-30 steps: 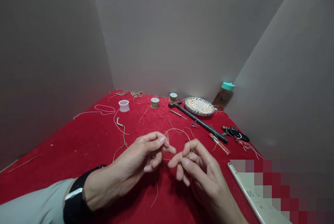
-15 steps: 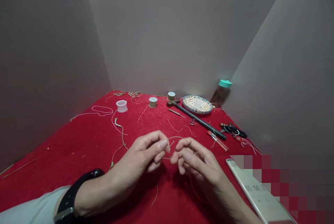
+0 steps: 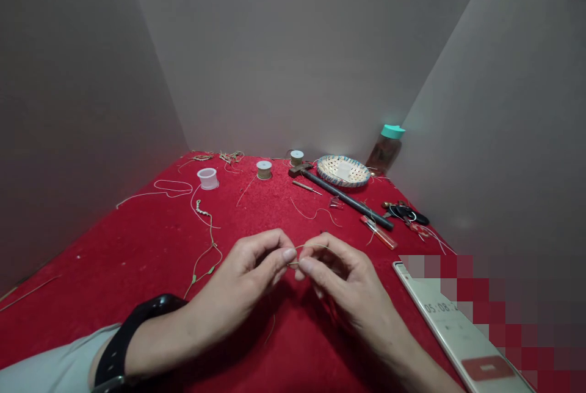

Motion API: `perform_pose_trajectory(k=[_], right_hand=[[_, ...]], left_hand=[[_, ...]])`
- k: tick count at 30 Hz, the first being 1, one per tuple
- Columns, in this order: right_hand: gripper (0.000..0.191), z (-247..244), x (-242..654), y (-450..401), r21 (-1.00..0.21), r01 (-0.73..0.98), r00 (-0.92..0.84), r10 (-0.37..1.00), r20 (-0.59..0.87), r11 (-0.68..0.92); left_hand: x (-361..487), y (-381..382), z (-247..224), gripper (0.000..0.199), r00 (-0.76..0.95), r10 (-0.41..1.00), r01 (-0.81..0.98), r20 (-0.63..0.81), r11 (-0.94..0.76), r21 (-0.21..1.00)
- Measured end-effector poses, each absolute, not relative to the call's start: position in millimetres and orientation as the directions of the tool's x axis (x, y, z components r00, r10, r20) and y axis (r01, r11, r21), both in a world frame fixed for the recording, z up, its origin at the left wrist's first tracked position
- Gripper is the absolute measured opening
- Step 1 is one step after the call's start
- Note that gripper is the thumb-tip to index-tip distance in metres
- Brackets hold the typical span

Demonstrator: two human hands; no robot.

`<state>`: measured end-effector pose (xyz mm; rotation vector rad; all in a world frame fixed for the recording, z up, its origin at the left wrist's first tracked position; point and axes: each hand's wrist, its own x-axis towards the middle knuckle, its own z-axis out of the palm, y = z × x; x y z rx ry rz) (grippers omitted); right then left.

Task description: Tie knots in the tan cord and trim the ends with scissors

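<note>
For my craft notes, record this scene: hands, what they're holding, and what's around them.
left hand: pinches thin tan cord in fingertips
left wrist: black band
right hand: pinches the same cord, fingertips beside the left hand's
surface: red cloth
nearest: knotted cord
farther: clear cup, thread spool, second spool, woven basket, black rod
right side: phone
</note>
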<state>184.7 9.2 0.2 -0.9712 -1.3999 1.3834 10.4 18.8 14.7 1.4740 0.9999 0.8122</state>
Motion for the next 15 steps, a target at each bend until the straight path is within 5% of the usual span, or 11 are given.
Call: perform_pose_trajectory(k=[9, 15], right_hand=[[0.009, 4.0, 200.0, 14.0, -0.992, -0.05, -0.092, 0.989, 0.117, 0.113], [0.015, 5.1, 212.8, 18.3, -0.986, -0.166, -0.134, 0.99, 0.034, 0.012]], left_hand=[[9.4, 23.4, 13.5, 0.027, 0.449, 0.881, 0.082, -0.149, 0.125, 0.989], [5.2, 26.7, 18.5, 0.025, 0.452, 0.873, 0.062, -0.183, 0.174, 0.983]])
